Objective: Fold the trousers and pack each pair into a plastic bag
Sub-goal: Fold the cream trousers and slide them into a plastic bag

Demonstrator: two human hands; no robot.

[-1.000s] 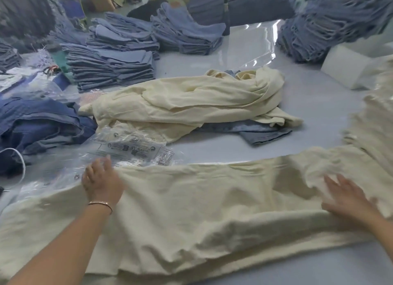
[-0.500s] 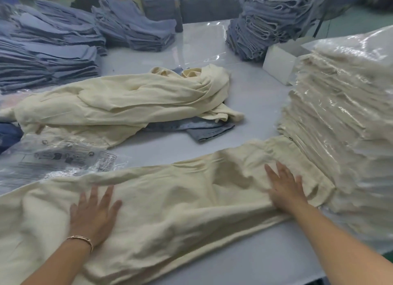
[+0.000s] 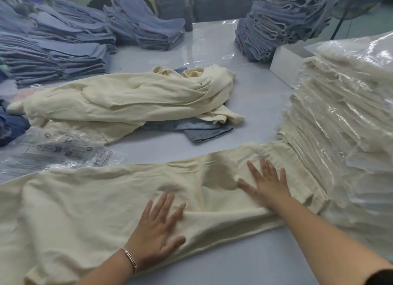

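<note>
Cream trousers (image 3: 89, 201) lie flat under left hand (image 3: 156, 227) and right hand (image 3: 268, 184).

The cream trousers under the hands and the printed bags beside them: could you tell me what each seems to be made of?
The cream trousers look like a soft woven fabric, perhaps cotton: matte, with a fine grainy texture and loose rumples. The printed bags look like thin clear plastic film: see-through and glossy, with crinkled highlights. The exact fibre or plastic cannot be told.
</note>
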